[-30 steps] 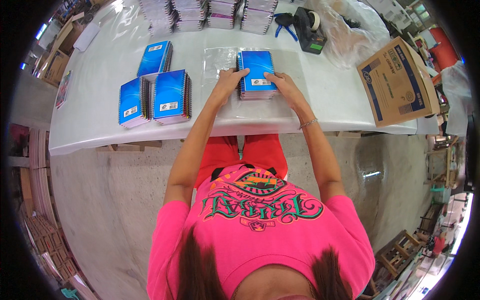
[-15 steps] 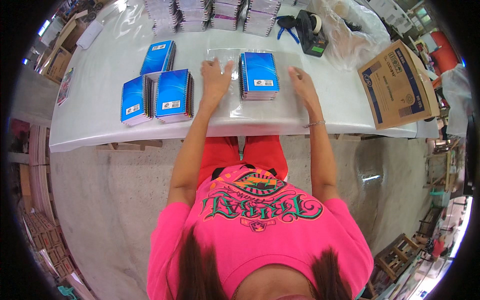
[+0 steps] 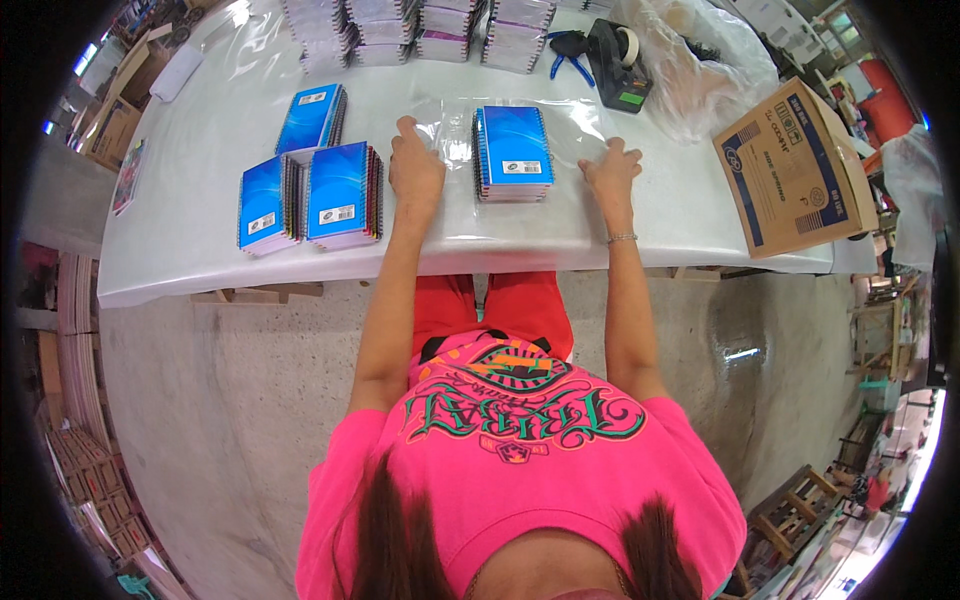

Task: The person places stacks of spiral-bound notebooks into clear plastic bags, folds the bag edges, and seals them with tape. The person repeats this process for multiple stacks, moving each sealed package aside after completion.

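A stack of blue-covered spiral notebooks (image 3: 514,145) lies on a sheet of clear plastic film (image 3: 455,205) on the table in front of me. My left hand (image 3: 416,172) rests at the film's left side, its index finger stretched out and its fingers apart. Over at the right side of the film, my right hand (image 3: 611,182) is open, with fingers spread and slightly bent. Neither hand touches the notebooks. Three more blue notebook stacks stand to the left: a near-left stack (image 3: 265,205), a stack (image 3: 338,195) beside it, and one (image 3: 310,118) behind them.
Several wrapped notebook stacks (image 3: 440,35) line the far side of the white-covered table (image 3: 190,220). A black tape dispenser (image 3: 618,70) and blue-handled cutters (image 3: 571,62) sit at the back right. Crumpled clear plastic (image 3: 690,85) and a cardboard box (image 3: 790,170) occupy the right.
My left hand has shifted slightly left, away from the notebook stack. The film now shows spread wider toward both hands. My right hand has turned, its fingers more apart.
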Motion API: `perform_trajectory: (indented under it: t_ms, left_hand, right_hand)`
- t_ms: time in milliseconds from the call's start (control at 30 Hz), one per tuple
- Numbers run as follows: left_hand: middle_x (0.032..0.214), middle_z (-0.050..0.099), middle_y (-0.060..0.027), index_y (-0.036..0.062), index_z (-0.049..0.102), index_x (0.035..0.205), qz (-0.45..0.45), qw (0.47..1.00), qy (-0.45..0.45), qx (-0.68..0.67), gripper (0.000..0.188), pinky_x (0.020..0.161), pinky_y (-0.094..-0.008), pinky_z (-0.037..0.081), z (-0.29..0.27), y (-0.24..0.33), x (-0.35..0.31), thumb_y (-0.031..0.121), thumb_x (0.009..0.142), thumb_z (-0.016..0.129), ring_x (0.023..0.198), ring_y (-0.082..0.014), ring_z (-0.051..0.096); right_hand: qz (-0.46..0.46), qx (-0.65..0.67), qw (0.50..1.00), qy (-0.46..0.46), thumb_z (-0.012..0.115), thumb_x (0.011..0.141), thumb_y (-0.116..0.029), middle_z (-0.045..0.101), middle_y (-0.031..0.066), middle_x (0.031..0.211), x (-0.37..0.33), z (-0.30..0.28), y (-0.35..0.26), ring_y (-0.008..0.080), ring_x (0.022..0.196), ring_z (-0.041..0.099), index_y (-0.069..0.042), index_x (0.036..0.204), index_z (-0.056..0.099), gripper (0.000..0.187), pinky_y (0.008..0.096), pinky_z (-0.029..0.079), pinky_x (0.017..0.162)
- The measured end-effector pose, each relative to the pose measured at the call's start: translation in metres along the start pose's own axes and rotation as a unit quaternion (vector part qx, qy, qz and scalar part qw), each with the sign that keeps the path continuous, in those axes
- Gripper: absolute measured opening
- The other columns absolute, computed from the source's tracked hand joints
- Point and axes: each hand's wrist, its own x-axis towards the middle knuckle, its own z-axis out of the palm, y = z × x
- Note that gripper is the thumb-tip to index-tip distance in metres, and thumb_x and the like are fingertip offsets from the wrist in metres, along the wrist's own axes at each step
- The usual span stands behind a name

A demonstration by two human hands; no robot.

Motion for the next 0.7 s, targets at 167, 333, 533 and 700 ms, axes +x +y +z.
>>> perform_trajectory:
  t_ms: [167,333,533,700]
  left_hand:
    - [0.083,0.068,-0.0202,0.0015,0.05,0.117,-0.025,0.998,0.009,-0.064,0.045,0.074,-0.0423,0.051,-0.014,-0.002,0.001,0.003,0.078,0.07,0.083,-0.0363,0.068]
    - [0.076,0.07,-0.0161,0.0,0.069,0.087,0.035,0.989,-0.001,-0.145,0.016,0.071,-0.0383,0.051,-0.011,-0.014,0.002,0.011,0.077,0.074,0.074,-0.0326,0.068]
    - [0.08,0.069,-0.016,0.0013,0.072,0.09,0.119,0.986,0.049,-0.106,0.015,0.069,-0.0397,0.05,-0.011,-0.018,-0.004,0.014,0.084,0.067,0.074,-0.0331,0.068]
    - [0.082,0.068,-0.0157,-0.0004,0.068,0.088,0.124,0.982,0.077,-0.123,0.016,0.068,-0.0414,0.049,-0.011,-0.01,-0.008,0.016,0.087,0.066,0.074,-0.0352,0.066]
  right_hand:
    - [0.1,-0.038,0.994,-0.005,0.076,0.078,-0.027,0.053,0.0242,0.115,-0.006,-0.006,0.001,0.0441,0.111,0.049,-0.002,0.112,0.058,0.046,0.0577,0.044,0.088]
    - [0.01,0.064,0.998,0.022,0.076,0.077,-0.018,0.061,0.0225,0.103,-0.006,-0.008,0.01,0.0356,0.1,0.059,-0.003,0.096,0.065,0.027,0.0449,0.048,0.082]
    - [0.008,0.214,0.972,0.1,0.077,0.075,-0.015,0.065,0.0124,0.071,-0.011,-0.026,-0.002,0.024,0.065,0.063,-0.002,0.088,0.067,0.021,0.0344,0.048,0.064]
    - [-0.037,0.205,0.967,0.148,0.074,0.079,-0.013,0.064,0.0129,0.067,-0.02,-0.028,-0.007,0.0243,0.062,0.062,0.0,0.081,0.068,0.014,0.036,0.047,0.06]
